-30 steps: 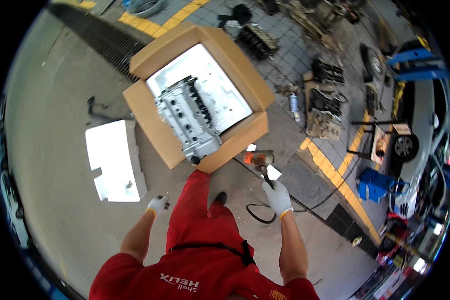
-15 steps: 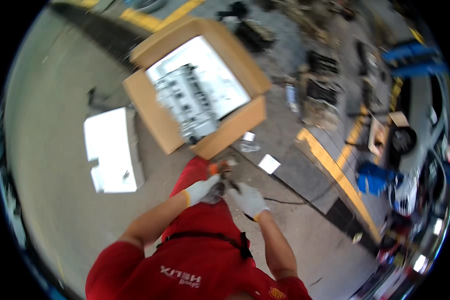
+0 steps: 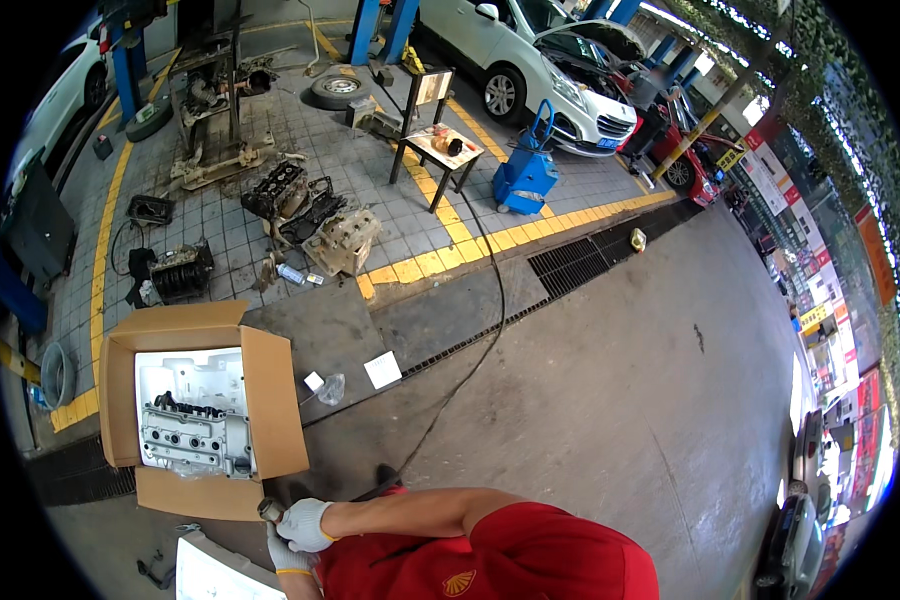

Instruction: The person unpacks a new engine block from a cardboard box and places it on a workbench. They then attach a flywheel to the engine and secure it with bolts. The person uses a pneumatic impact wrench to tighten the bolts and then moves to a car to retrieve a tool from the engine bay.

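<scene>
My right hand [image 3: 306, 525], in a white knit glove, is closed at a hand tool with a round metal nose [image 3: 269, 510], which looks like an air impact wrench. Just below it is my gloved left hand [image 3: 284, 556], also closed against the tool, its fingers partly covered by the right hand. The tool's body is mostly hidden by the gloves. A black hose [image 3: 502, 290] runs across the floor toward my hands. Beyond them stands an open cardboard box [image 3: 275, 400] holding a silver engine head assembly [image 3: 195, 440] on white foam.
White foam packing [image 3: 215, 570] lies beside the box. Engine parts [image 3: 310, 215] spread over the tiles ahead. A chair [image 3: 445, 150], a blue wheeled unit [image 3: 526, 180] and a white car [image 3: 540, 75] stand beyond. A floor grate [image 3: 590, 258] crosses right; white paper [image 3: 382, 370] lies near the box.
My view has swung to the right and up, so the box now appears farther left. Both hands stay together at the tool, now seen lower left, with my right arm reaching across.
</scene>
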### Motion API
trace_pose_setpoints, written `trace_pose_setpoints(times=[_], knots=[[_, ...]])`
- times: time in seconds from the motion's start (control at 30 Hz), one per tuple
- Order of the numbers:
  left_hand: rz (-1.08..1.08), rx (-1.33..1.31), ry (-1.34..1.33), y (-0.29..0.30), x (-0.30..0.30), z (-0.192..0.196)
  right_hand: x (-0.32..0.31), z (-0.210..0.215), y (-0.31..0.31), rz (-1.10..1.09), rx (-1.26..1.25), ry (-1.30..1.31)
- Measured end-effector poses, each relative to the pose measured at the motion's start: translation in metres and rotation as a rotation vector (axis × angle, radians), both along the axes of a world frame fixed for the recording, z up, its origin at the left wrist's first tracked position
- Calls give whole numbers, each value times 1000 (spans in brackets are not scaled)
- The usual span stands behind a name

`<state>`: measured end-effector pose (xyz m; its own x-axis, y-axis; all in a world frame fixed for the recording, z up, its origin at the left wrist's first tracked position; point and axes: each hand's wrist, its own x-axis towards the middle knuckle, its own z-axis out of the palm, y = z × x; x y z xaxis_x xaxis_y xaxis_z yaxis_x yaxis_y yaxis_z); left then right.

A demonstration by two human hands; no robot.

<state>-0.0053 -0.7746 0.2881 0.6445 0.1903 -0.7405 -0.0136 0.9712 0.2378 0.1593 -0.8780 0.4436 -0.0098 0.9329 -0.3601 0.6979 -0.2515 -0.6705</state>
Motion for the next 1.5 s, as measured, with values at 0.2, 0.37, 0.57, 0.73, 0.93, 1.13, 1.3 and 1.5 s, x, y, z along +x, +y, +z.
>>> trace_pose_setpoints(times=[0.2, 0.37, 0.57, 0.73, 0.93, 1.13, 1.3, 1.5], knots=[[-68, -41, 72, 51, -33, -4, -41, 21, 45, -22, -75, 15], [141, -86, 237, 106, -73, 2, -78, -2, 115, 95, -63, 20], [146, 110, 607, 173, -102, -47, -106, -40, 131, -220, -268, 64], [166, 411, 716, 260, -111, -114, -87, -66, 104, -375, -623, -51], [-173, 554, 1045, 394, -104, -218, -67, -133, 32, -518, -685, 2], [-239, 563, 1143, 477, -88, -280, -70, -129, -10, -1118, -784, 383], [-256, 567, 1178, 517, -80, -329, -95, -106, -20, -1248, -900, 388], [-197, 556, 1330, 530, -67, -373, -118, -106, -29, -1325, -968, 439]])
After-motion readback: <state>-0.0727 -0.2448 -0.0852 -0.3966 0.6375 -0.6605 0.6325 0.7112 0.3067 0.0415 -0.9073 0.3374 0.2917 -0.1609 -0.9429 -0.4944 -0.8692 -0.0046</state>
